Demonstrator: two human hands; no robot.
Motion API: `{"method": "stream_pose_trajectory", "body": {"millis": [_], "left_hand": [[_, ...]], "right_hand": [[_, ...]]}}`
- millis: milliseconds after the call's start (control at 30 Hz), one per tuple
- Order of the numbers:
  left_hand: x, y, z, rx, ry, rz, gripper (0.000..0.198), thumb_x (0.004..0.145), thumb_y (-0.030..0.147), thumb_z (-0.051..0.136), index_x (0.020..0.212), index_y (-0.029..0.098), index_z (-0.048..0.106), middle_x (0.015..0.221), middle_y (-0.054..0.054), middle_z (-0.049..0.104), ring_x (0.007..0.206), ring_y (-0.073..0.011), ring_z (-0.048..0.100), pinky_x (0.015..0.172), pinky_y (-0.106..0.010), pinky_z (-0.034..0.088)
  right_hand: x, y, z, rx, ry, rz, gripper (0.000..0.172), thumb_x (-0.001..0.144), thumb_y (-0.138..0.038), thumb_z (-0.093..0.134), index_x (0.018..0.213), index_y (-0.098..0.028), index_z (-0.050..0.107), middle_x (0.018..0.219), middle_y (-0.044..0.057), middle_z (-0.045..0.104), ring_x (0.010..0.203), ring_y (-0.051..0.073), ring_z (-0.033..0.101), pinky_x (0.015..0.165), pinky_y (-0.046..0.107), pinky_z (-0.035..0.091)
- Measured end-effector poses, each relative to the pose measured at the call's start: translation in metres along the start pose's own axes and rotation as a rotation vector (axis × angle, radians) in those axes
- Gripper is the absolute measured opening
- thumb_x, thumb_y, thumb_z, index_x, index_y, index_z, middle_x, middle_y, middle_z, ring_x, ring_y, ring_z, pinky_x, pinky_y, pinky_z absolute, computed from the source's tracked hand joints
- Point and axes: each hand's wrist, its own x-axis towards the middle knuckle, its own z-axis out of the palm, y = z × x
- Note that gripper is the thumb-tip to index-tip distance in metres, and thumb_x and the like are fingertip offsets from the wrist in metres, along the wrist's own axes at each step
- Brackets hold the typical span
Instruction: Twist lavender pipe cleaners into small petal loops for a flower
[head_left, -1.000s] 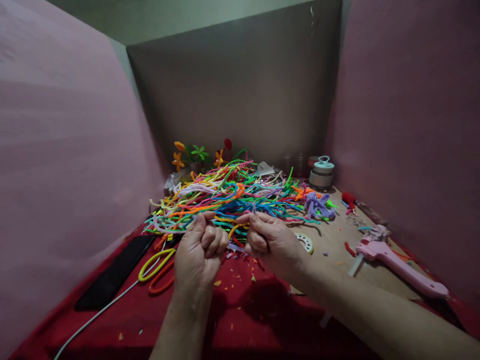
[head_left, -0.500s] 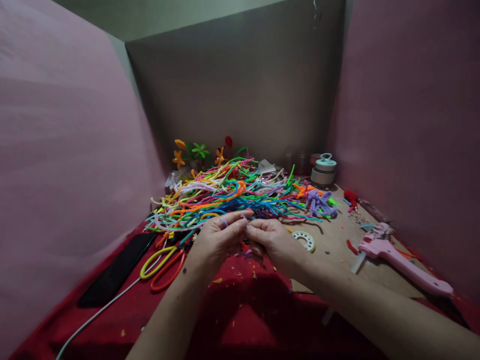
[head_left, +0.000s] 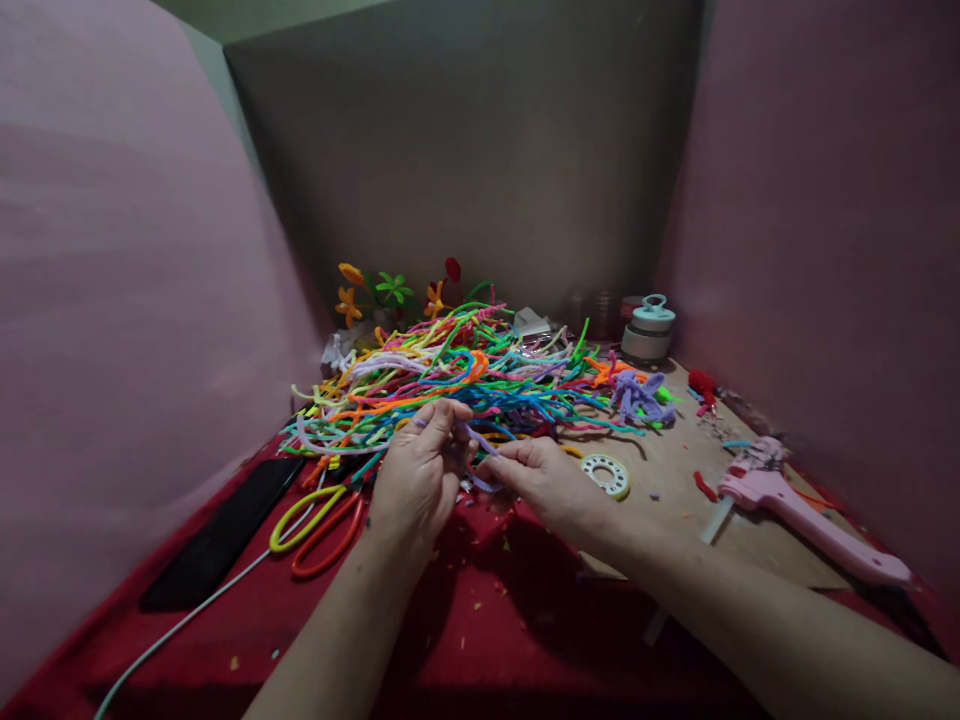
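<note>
A thin purple pipe cleaner stretches between my two hands, with a loop of it showing just below. My left hand pinches one part of it, the fingers curled in. Thumb and fingertips of my right hand grip it a little lower and to the right. Right behind the hands lies a big heap of multicoloured pipe cleaners. A bundle of bent purple pipe cleaners rests right of the heap. Beside my right hand is a pale ring-shaped spool with holes.
A pink glue gun lies on a brown board at right. Yellow-and-red-handled scissors, a white cable and a black phone-like slab are at left. Pipe-cleaner flowers and a lidded jar stand at the back.
My hands were close together and have drawn apart, the left one turning upward. A length of purple pipe cleaner now shows between them. The view has shifted slightly.
</note>
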Motion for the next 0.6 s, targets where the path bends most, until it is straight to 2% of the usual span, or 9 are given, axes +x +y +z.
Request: {"method": "stream_pose_trajectory", "body": {"millis": [67, 167, 333, 400, 467, 533, 600], "left_hand": [[0.0, -0.003, 0.002, -0.01, 0.022, 0.029, 0.018, 0.067, 0.027, 0.069, 0.064, 0.012, 0.06, 0.067, -0.002, 0.062, 0.062, -0.0102, 0.057, 0.057, -0.02, 0.045], [0.001, -0.006, 0.004, -0.064, 0.011, 0.017, 0.018, 0.072, 0.029, 0.065, 0.066, 0.014, 0.057, 0.067, -0.002, 0.065, 0.067, -0.0129, 0.06, 0.065, -0.025, 0.047], [0.001, -0.005, 0.004, -0.107, -0.051, -0.004, 0.017, 0.077, 0.03, 0.06, 0.07, 0.016, 0.053, 0.059, 0.001, 0.057, 0.057, -0.0109, 0.057, 0.06, -0.025, 0.048], [-0.001, -0.002, 0.006, -0.113, -0.093, -0.032, 0.018, 0.078, 0.031, 0.058, 0.071, 0.016, 0.051, 0.055, 0.004, 0.05, 0.047, -0.008, 0.049, 0.049, -0.021, 0.044], [-0.003, 0.002, 0.01, -0.117, -0.109, -0.055, 0.019, 0.079, 0.031, 0.057, 0.07, 0.016, 0.049, 0.051, 0.006, 0.041, 0.038, -0.0045, 0.037, 0.037, -0.016, 0.032], [-0.007, 0.007, 0.015, -0.102, -0.088, -0.046, 0.017, 0.079, 0.027, 0.057, 0.069, 0.016, 0.048, 0.048, 0.008, 0.033, 0.035, -0.0029, 0.027, 0.033, -0.014, 0.022], [-0.009, 0.011, 0.019, -0.08, -0.063, -0.02, 0.015, 0.079, 0.022, 0.056, 0.068, 0.016, 0.048, 0.048, 0.008, 0.03, 0.036, -0.0028, 0.026, 0.033, -0.014, 0.019]], "right_hand": [[0.0, 0.002, 0.0, -0.052, -0.023, 0.01, 0.021, 0.074, -0.024, 0.052, 0.059, -0.013, 0.061, 0.052, 0.0, 0.055, 0.045, 0.008, 0.045, 0.05, 0.024, 0.034], [0.0, 0.005, 0.0, 0.056, -0.05, 0.016, 0.022, 0.073, -0.027, 0.054, 0.056, -0.013, 0.058, 0.05, -0.001, 0.053, 0.043, 0.007, 0.042, 0.048, 0.023, 0.033], [-0.001, 0.009, 0.001, 0.285, -0.157, 0.085, 0.024, 0.068, -0.027, 0.059, 0.05, -0.015, 0.05, 0.044, -0.005, 0.043, 0.037, 0.006, 0.036, 0.042, 0.023, 0.037], [-0.001, 0.01, 0.001, 0.326, -0.204, 0.105, 0.024, 0.067, -0.026, 0.061, 0.05, -0.015, 0.048, 0.043, -0.006, 0.039, 0.036, 0.006, 0.033, 0.041, 0.024, 0.038], [-0.002, 0.01, 0.001, 0.321, -0.257, 0.108, 0.021, 0.068, -0.025, 0.06, 0.052, -0.015, 0.051, 0.042, -0.007, 0.038, 0.036, 0.006, 0.032, 0.041, 0.023, 0.038], [-0.004, 0.01, 0.0, 0.284, -0.297, 0.092, 0.019, 0.07, -0.026, 0.06, 0.058, -0.013, 0.056, 0.042, -0.006, 0.041, 0.036, 0.006, 0.036, 0.04, 0.021, 0.036], [-0.005, 0.011, -0.001, 0.301, -0.329, 0.089, 0.02, 0.072, -0.029, 0.06, 0.063, -0.011, 0.059, 0.046, -0.003, 0.048, 0.038, 0.007, 0.044, 0.042, 0.021, 0.038]]}}
